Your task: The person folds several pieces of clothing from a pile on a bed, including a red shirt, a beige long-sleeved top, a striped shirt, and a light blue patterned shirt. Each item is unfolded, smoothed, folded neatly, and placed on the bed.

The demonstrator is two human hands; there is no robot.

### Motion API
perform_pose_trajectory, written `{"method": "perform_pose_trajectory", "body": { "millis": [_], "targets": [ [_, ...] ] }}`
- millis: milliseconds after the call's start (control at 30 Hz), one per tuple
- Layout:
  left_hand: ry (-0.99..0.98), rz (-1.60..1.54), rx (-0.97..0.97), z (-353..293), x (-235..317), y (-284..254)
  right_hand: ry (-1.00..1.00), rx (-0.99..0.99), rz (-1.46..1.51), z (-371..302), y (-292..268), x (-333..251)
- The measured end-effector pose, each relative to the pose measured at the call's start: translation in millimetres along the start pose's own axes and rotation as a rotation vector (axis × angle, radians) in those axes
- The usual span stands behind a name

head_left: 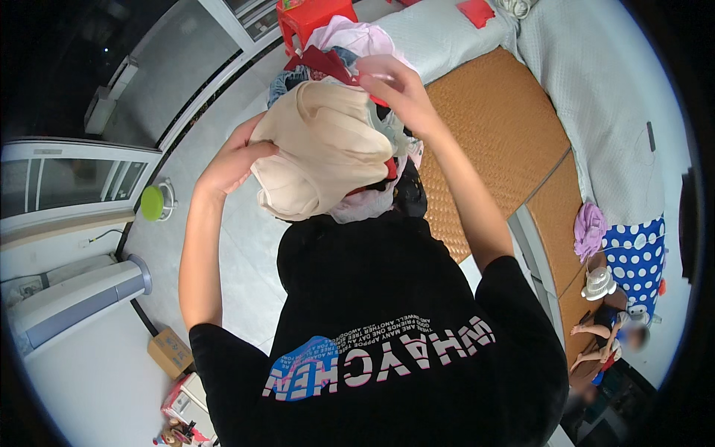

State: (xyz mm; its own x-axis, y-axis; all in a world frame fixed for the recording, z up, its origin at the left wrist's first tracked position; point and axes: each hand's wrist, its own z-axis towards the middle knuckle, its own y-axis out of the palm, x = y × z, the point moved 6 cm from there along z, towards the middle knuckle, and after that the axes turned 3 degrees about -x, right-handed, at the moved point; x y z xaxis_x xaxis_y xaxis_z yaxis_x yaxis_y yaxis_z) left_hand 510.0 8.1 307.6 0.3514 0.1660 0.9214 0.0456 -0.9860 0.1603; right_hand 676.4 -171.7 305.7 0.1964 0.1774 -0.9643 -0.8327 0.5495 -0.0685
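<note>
A beige, stretchy undergarment with bunched folds is held up in front of my chest. My left hand is closed on its left edge, the thumb lying over the cloth. My right hand is at the garment's upper right, its fingers smeared by motion, so I cannot tell whether they grip anything. Behind and beneath the garment lies a heap of clothes, with a dark red cloth, a pale pink cloth and blue denim showing. The garment hides much of the heap.
A woven brown mat covers the sofa seat on the right, beside a pale quilted cover. A red plastic stool stands at the far end. At left are a green-topped stool and a cardboard box. Another person sits lower right.
</note>
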Motion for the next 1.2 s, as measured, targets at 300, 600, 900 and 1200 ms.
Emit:
{"method": "perform_pose_trajectory", "body": {
  "millis": [300, 600, 900, 1200],
  "targets": [
    [0.001, 0.192, -0.049, 9.5, 28.0, 14.6, -0.101, 0.065, -0.193, -10.5, 47.1, -17.4],
    [-0.056, 0.925, -0.262, 11.4, 78.2, 25.0, -0.125, -0.149, -0.189, 4.3, 54.9, -8.4],
    [0.366, 1.062, 0.131, -11.2, 90.6, -0.8, -0.158, -0.091, -0.385, 33.3, 27.8, -37.8],
    [0.183, 0.534, -0.032, 22.2, -50.0, -12.9, 0.225, -0.362, -0.351, 66.1, -12.1, -68.8]
  ]
}}
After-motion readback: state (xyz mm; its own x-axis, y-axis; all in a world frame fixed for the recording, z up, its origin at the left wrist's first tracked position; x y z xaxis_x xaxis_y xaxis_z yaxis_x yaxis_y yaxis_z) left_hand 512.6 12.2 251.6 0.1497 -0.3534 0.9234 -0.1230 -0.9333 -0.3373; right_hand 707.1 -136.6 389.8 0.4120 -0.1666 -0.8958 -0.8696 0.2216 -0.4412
